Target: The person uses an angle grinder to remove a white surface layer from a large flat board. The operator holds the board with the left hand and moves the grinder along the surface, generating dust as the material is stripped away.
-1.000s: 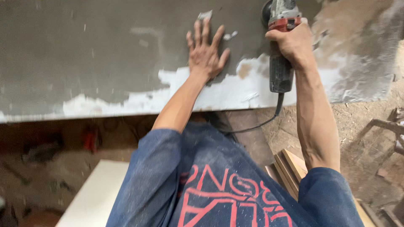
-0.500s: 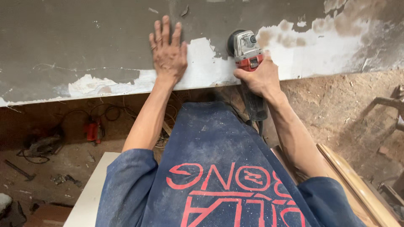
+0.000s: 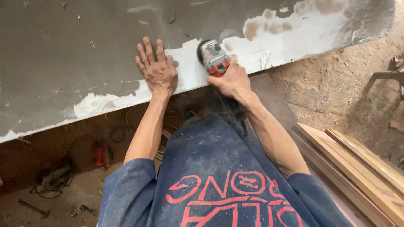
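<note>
Far left on the dirt floor [image 3: 50,206]: dark tools and tangled cable [image 3: 52,180], a small red tool [image 3: 101,155] beside cable loops. Above them, a big grey panel [image 3: 63,63] runs across the frame, tilted down to the left, with white filler patches [image 3: 105,103] along its near edge.

Left hand [image 3: 158,71] lies flat on the panel near that edge, fingers [image 3: 148,49] released and spread, palm down, grasping nothing.

Just to its right sits the grinder [image 3: 213,56], grey head with red body, disc end touching the panel on a white patch near the edge. Right hand [image 3: 231,80] is clenched round the grinder's body from behind, fingers wrapped tight. The two hands are near each other, not touching.

Both forearms lead back to a dusty blue shirt [image 3: 219,176] with red print. Dust haze hangs below the right hand.

Right side: more white and brown patches [image 3: 294,25] on the panel's far end, sawdust-covered ground [image 3: 336,84], and wooden boards [image 3: 357,168] stacked at lower right.
</note>
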